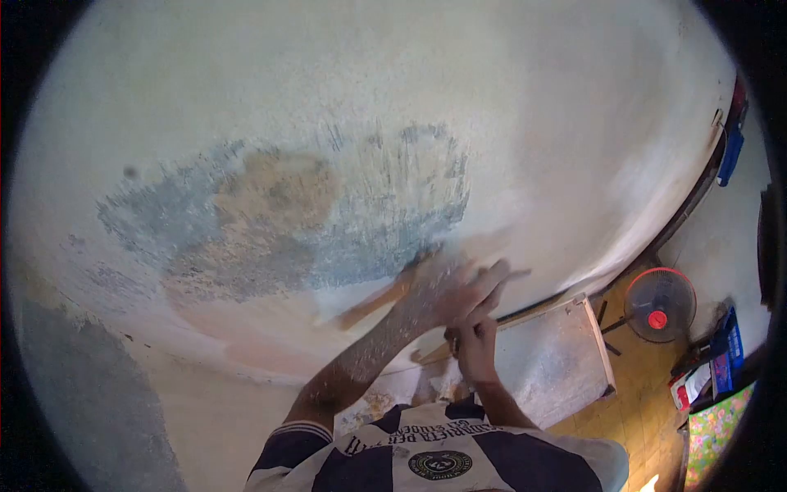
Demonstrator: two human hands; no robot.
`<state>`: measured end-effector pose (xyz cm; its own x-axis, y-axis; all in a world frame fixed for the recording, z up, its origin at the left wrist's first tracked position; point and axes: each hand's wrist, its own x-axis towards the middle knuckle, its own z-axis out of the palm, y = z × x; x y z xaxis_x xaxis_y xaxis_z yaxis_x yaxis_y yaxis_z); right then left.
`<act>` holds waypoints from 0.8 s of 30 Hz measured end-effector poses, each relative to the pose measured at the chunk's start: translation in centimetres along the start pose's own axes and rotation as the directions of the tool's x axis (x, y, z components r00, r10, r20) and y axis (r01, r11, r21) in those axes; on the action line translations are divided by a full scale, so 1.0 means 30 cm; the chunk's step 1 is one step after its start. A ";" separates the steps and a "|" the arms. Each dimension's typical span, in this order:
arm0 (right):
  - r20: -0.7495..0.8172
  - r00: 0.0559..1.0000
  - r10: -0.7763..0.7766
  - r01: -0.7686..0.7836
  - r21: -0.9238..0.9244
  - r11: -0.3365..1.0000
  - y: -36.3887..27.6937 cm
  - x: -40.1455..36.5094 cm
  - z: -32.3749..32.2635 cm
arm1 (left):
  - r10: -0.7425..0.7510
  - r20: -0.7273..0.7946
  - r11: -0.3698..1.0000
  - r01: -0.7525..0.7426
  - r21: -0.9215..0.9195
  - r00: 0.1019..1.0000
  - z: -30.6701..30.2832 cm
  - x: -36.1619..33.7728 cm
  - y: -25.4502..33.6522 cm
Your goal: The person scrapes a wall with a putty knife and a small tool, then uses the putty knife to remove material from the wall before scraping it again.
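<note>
My left hand (pixel 459 289) is close to the pale wall (pixel 574 123), its forearm speckled with white dust. Its fingers stretch out to the right, a little blurred, and I see nothing held in them. Just below it, almost touching, my right hand (pixel 477 348) is closed. A small dark thing (pixel 453 340) shows at its left side; its kind cannot be made out. Above and left of both hands is a large rough patch (pixel 393 238) where blue-grey and tan layers show through the pale coating.
A fan with a red hub (pixel 657 320) stands on the tan floor (pixel 639 402) at the right. A whitish panel or box top (pixel 549 353) lies below the wall's edge. Blue items (pixel 725 353) and a flowered cloth (pixel 717 430) are at the far right.
</note>
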<state>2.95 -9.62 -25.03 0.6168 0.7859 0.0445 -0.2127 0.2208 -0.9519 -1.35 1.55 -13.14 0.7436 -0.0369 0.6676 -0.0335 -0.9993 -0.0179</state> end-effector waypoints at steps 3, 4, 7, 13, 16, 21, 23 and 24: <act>0.048 0.996 0.069 -0.070 0.023 0.997 0.009 -0.038 -0.006 | -0.073 0.158 0.997 0.077 -0.018 0.985 0.053 -0.048 -0.019; 0.065 0.996 0.060 -0.062 0.038 0.997 -0.038 -0.023 0.004 | -0.076 0.145 0.995 0.083 -0.046 0.987 0.041 -0.036 -0.015; 0.129 0.988 0.087 -0.100 0.101 0.990 -0.044 -0.031 -0.002 | -0.076 0.121 0.993 0.085 -0.077 0.990 -0.002 -0.002 -0.003; 0.138 0.972 0.189 -0.199 0.067 0.978 -0.028 -0.032 -0.014 | -0.116 0.156 0.993 0.113 0.029 0.981 0.022 -0.015 -0.007; 0.152 0.954 0.259 -0.274 0.084 0.958 -0.031 -0.065 -0.018 | -0.144 0.214 0.989 0.144 0.017 0.966 0.011 -0.034 0.013; 0.145 0.951 0.272 -0.280 0.035 0.959 -0.074 -0.050 -0.010 | -0.223 0.262 0.975 0.216 0.055 0.939 -0.029 0.035 0.014; 0.171 0.956 0.238 -0.252 0.068 0.965 -0.031 -0.044 -0.014 | -0.225 0.240 0.974 0.220 0.048 0.944 -0.005 0.010 0.021; 0.166 0.948 0.272 -0.286 0.062 0.956 -0.029 -0.074 -0.014 | -0.221 0.242 0.975 0.216 0.045 0.945 0.002 -0.014 0.026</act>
<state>2.08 -11.80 -24.41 0.4009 0.9008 -0.1669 -0.4262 0.0222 -0.9043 -1.63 0.79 -13.48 0.8717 0.1834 0.4544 0.1583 -0.9830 0.0930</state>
